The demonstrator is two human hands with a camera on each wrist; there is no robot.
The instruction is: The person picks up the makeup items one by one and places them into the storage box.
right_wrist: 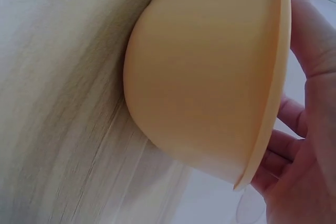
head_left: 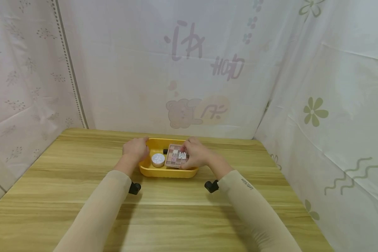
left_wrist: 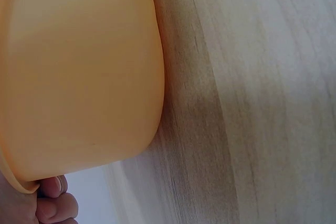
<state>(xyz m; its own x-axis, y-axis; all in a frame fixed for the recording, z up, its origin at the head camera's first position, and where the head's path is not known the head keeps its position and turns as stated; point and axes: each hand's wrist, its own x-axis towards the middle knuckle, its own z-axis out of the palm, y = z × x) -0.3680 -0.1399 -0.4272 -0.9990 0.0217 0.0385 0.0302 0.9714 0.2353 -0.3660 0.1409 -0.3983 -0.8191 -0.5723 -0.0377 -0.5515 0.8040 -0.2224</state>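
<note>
A yellow plastic storage box (head_left: pixel 168 173) sits near the far side of the table in the head view. My left hand (head_left: pixel 135 148) grips its left end, thumb over the rim and fingers curled below it, as the left wrist view shows at the box wall (left_wrist: pixel 84 77). Over the right end, my right hand (head_left: pixel 196 152) pinches an eyeshadow palette (head_left: pixel 174 157) with a gridded, lettered lid, partly hidden by the fingers. Left of the palette, a round compact (head_left: pixel 158 160) with a star on its lid lies in the box. A small black thing (head_left: pixel 165 152) pokes out beside the palette.
The wooden table (head_left: pixel 173 217) stretches in front of the box. A patterned white curtain (head_left: pixel 138 70) hangs behind the table and along both sides. Black wrist mounts (head_left: pixel 211 186) stick out under the forearms.
</note>
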